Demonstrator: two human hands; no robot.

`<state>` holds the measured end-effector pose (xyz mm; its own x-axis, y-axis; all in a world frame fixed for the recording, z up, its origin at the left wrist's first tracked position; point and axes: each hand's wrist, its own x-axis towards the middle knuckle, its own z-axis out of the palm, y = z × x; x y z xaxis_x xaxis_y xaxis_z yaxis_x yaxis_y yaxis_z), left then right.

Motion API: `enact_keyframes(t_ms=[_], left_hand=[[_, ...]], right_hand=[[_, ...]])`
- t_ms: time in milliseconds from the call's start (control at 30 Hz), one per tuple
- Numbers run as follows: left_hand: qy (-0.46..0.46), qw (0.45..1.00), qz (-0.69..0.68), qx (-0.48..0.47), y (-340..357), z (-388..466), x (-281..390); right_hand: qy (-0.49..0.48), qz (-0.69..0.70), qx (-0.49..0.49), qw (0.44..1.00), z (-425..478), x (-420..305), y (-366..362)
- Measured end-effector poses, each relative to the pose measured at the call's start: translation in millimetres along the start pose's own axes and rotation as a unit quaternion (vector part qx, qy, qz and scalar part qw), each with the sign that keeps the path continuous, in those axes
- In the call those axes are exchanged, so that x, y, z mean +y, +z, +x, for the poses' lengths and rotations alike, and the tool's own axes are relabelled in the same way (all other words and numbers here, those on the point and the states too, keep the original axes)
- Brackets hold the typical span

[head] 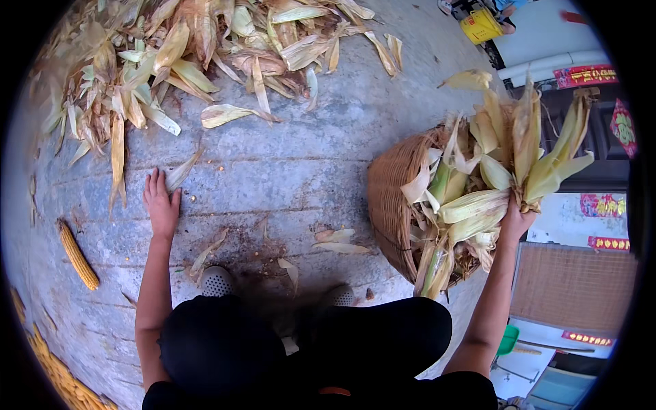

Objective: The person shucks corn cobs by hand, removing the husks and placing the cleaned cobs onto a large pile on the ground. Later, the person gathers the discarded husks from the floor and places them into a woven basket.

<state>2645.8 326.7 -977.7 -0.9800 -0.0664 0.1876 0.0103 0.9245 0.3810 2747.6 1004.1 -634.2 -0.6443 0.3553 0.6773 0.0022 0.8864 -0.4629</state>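
A woven wicker basket [392, 205] heaped with corn husks and stalks stands at the right. Over its far right side, my right hand [516, 221] grips the stem end of an ear of corn in its pale husk [528, 148]; part of the fingers is hidden. On the left, my left hand [163, 201] is stretched out low over the concrete floor with its fingers apart, beside a loose husk leaf [184, 171], holding nothing. A bare yellow corn cob [78, 255] lies on the floor farther left.
A large pile of stripped husks [205, 46] spreads across the top left. Many yellow cobs [61, 374] lie at the lower left edge. Loose leaves [341, 248] and kernels dot the floor before my feet. A person with a yellow bucket [480, 25] is at the top right.
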Motion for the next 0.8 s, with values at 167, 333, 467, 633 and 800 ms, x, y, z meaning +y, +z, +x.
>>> enact_keyframes(t_ms=[167, 333, 467, 633, 800], left_hand=[[0.024, 0.999, -0.031, -0.007, -4.1, 3.6, 12.7], [0.027, 0.996, -0.076, 0.031, -6.0, 14.1, 1.8], [0.090, 0.991, -0.095, 0.042, -25.5, 46.6, 39.5], [0.134, 0.988, -0.073, 0.025, -9.7, 87.6, 39.3], [0.142, 0.984, -0.111, -0.003, 7.2, 112.0, 51.9]], right_hand=[[0.003, -0.369, -0.195, 0.909, -61.3, 67.1, -17.2], [0.092, -0.414, -0.371, 0.826, -15.9, 49.8, 34.3], [0.080, -0.446, -0.363, 0.814, -14.2, 45.5, 53.6], [0.055, -0.371, -0.347, 0.860, -12.2, 16.3, 45.3], [0.061, -0.300, -0.381, 0.872, 2.2, -13.6, 19.4]])
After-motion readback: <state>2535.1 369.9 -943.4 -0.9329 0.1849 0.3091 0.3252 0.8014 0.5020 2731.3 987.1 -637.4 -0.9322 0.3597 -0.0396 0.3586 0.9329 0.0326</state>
